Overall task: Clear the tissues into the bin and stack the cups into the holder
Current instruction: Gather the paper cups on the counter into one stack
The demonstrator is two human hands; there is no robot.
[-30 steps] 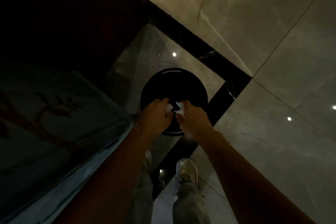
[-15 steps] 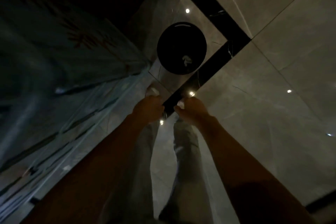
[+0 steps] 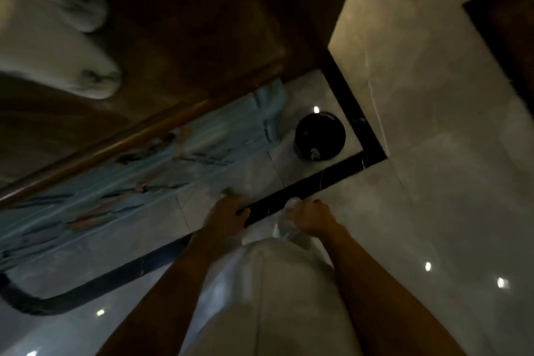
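Note:
The black round bin [image 3: 319, 136] stands on the pale floor, ahead of my hands and a little to the right. One crumpled white tissue [image 3: 314, 152] lies inside it near the front rim. My left hand [image 3: 226, 215] and my right hand [image 3: 313, 217] hang side by side over my legs, well short of the bin, fingers curled in with nothing visible in them. A pale blurred patch at each hand's knuckles looks like a shoe tip. No cups or holder are in view.
A table edge with a blue patterned cloth [image 3: 150, 165] and a wooden rim [image 3: 121, 141] runs along the left. White folded cloth [image 3: 86, 78] lies at the upper left. A black inlay strip [image 3: 346, 113] crosses the glossy tiled floor beside the bin.
Both hands held tissues over the bin a second ago. They have let go and drawn back towards my body. A tissue now lies in the bin, and the view has swung up and away.

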